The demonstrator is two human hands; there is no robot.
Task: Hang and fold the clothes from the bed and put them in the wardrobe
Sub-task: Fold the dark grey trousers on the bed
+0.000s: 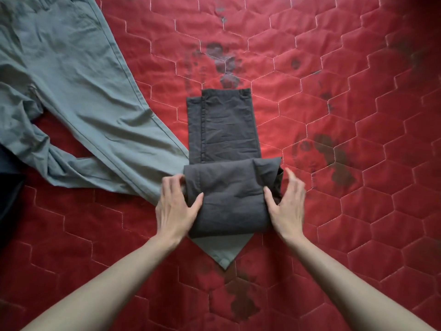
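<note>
Dark grey trousers (224,130) lie folded into a narrow strip on the red quilted bed (334,211), with their near end rolled into a thick bundle. My left hand (175,206) clasps the bundle's left end, thumb on top and fingers tucked at the side. My right hand (287,206) is at the bundle's right end, its thumb touching the cloth and its fingers spread apart. Grey-green trousers (71,96) are spread out on the left, and one leg end of theirs runs under the dark bundle, its corner poking out at the near side.
The red bedcover has hexagon stitching and dark printed patches. A dark cloth (9,187) shows at the left edge.
</note>
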